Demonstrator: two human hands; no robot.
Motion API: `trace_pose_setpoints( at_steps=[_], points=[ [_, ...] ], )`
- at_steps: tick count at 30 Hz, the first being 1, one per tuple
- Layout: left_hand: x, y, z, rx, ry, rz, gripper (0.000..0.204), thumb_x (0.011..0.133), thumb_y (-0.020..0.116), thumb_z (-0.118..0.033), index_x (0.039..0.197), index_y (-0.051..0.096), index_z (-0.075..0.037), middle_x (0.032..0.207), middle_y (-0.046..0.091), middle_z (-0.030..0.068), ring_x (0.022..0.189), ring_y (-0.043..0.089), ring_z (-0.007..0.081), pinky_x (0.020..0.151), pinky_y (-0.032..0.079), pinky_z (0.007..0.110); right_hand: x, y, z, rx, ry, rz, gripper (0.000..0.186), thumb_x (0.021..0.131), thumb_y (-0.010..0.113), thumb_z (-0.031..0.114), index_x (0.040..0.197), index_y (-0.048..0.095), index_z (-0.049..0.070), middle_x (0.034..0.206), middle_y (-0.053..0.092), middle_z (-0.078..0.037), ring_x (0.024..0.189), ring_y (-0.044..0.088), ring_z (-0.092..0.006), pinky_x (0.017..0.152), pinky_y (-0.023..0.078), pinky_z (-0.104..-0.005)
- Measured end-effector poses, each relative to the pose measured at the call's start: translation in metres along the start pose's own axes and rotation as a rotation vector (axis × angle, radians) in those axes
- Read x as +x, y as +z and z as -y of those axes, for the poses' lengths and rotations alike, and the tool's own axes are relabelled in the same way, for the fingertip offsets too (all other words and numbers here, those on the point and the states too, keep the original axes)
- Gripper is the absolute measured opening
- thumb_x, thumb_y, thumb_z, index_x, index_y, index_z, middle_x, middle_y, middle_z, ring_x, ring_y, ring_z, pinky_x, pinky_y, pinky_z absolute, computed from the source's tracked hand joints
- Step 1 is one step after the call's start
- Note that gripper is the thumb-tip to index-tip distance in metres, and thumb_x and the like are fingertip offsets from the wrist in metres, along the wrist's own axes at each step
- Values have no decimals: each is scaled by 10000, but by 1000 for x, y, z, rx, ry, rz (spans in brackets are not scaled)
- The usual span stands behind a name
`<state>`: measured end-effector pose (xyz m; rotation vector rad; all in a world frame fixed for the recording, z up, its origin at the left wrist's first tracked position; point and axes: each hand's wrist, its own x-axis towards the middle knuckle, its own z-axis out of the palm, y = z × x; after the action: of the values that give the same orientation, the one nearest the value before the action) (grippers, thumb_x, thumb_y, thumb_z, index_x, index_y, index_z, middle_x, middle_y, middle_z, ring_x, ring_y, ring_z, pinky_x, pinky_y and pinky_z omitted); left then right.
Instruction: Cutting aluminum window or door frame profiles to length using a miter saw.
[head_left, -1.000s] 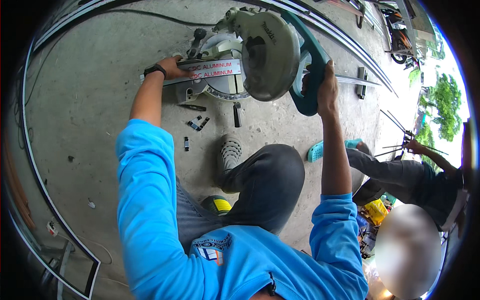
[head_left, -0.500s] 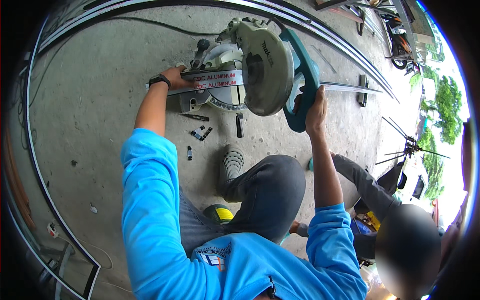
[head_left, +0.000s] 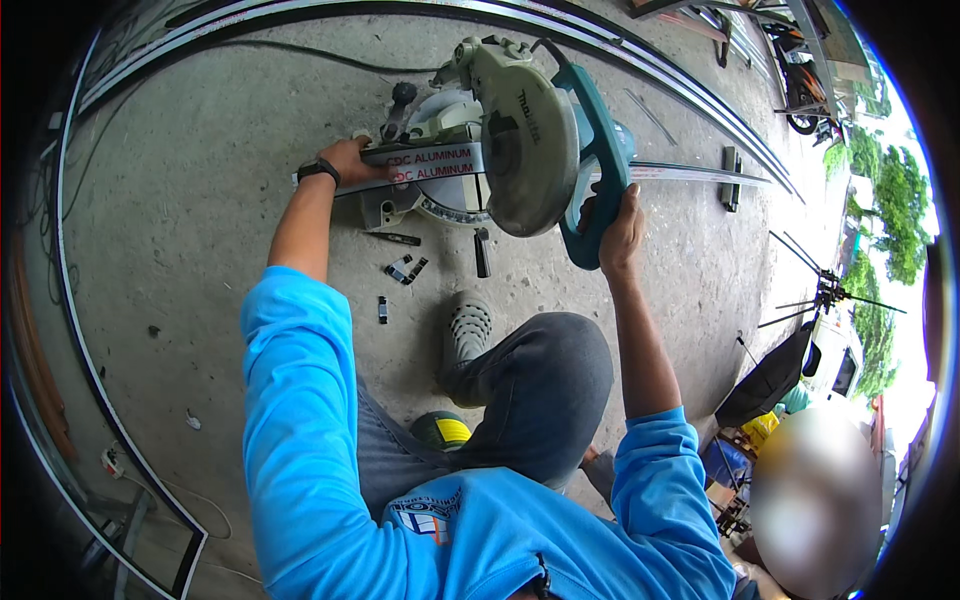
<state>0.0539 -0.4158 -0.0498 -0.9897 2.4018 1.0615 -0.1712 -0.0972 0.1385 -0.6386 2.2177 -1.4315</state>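
Note:
A mitre saw (head_left: 520, 140) with a grey blade guard and a teal handle stands on the concrete floor in front of me. A long aluminium bar (head_left: 430, 165) lies across its table and runs off to the right. My left hand (head_left: 355, 160), with a black wrist band, presses down on the bar's left end. My right hand (head_left: 622, 230) grips the teal handle (head_left: 600, 170) of the saw head. I am crouched, with my knee and one shoe (head_left: 468, 330) under the saw.
Short cut-off pieces (head_left: 405, 270) lie on the floor near the saw. Long metal profiles (head_left: 600, 40) curve along the far edge and left side. Another person (head_left: 815, 500) sits at the lower right beside bags and tools. A cable (head_left: 300, 55) trails behind the saw.
The saw head has shifted slightly up and right in view, with my right hand still on its handle. The other person has moved lower at the right edge.

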Motion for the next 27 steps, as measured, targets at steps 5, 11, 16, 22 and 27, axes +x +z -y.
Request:
trace_pose_setpoints(
  at_steps=[5, 11, 16, 22, 27],
  points=[
    [-2, 2, -2, -3, -10, -21, 1055, 620, 773, -708, 1400, 501, -51, 1280, 628, 206, 1208, 597, 329, 1029, 467, 396, 1, -2, -9, 19, 0, 13, 746, 1023, 250, 602, 1015, 611, -51, 669, 608, -104, 543, 578, -169, 532, 458, -298],
    [-5, -1, -6, 1, -16, -22, 1019, 625, 778, -697, 1371, 526, -50, 1266, 639, 195, 1190, 609, 325, 1019, 475, 397, -1, -1, -11, 15, -18, -3, 750, 1021, 253, 605, 1010, 611, -54, 655, 608, -106, 543, 581, -168, 534, 459, -294],
    [-5, -1, -4, 8, -18, -21, 1004, 624, 779, -696, 1352, 539, -48, 1254, 643, 199, 1184, 612, 326, 1010, 480, 397, -2, 1, -9, -3, -31, -4, 746, 1023, 254, 602, 1009, 608, -54, 660, 608, -104, 542, 580, -167, 531, 457, -293],
    [-4, 0, -5, 4, -29, -15, 994, 622, 778, -697, 1342, 549, -51, 1250, 644, 201, 1185, 611, 329, 1011, 479, 404, -3, 1, -7, 12, -23, 4, 743, 1027, 251, 597, 1019, 609, -54, 665, 609, -102, 537, 572, -165, 529, 453, -293],
    [-3, 1, -4, 3, -18, -32, 996, 617, 779, -700, 1350, 547, -68, 1264, 637, 199, 1193, 605, 330, 1016, 476, 408, -3, 0, -9, -11, -20, -12, 736, 1026, 253, 597, 1012, 615, -44, 667, 610, -101, 547, 579, -165, 531, 457, -296]
  ],
)
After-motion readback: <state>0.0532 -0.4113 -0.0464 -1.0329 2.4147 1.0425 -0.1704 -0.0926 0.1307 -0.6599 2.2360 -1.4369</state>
